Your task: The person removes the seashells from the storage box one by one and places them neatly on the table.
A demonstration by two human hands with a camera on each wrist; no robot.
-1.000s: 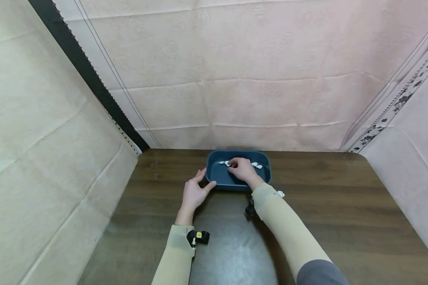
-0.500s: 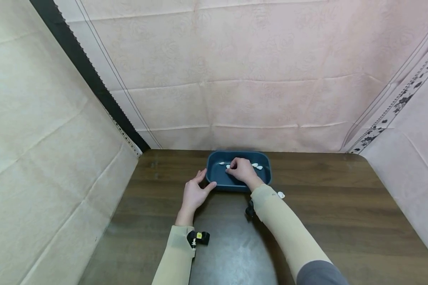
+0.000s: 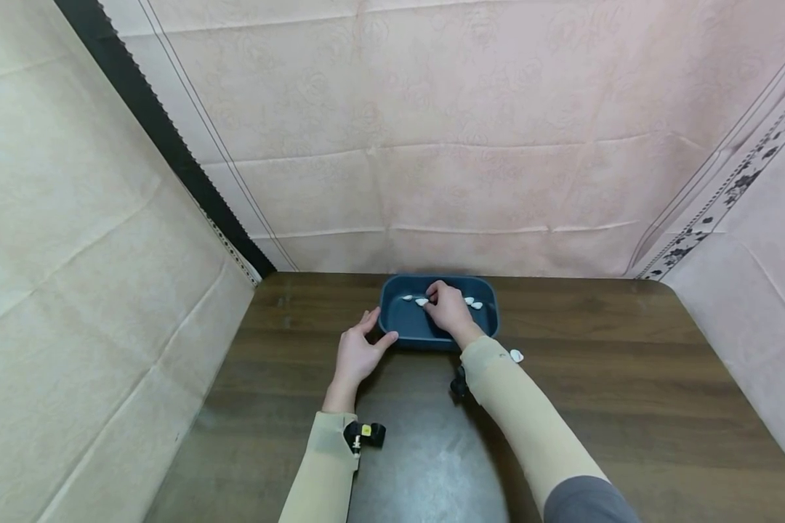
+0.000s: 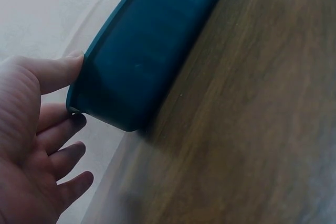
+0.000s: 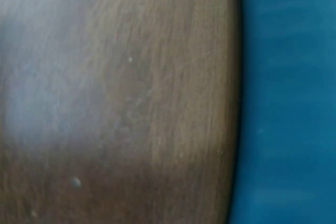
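A dark blue rectangular tray (image 3: pixel 411 330) stands on the wooden table near its far edge. Several small white pieces, pebble-like or shell-like, lie across it in a rough row; one white piece (image 3: pixel 421 301) is right beside my right thumb. My right hand (image 3: pixel 450 312) hovers inside the tray, bent fingers and thumb apart, covering the row's middle. My left hand (image 3: pixel 356 354) grips the tray's near left corner. In the left wrist view its thumb (image 4: pixel 63 72) presses the rim while other fingers lie around the corner. The right wrist view shows the tray's outer wall (image 5: pixel 286 103) but no hand.
Another white piece (image 3: pixel 516 356) lies on the table (image 3: pixel 602 378), outside the tray and beside my right sleeve. Pale cloth hangs (image 3: pixel 471 189) behind the table and at both sides. Both wrists carry small black cameras.
My right hand has shifted slightly up and right, its fingers coming away from the white piece near the thumb, which now shows more fully. The left hand and tray stay put.
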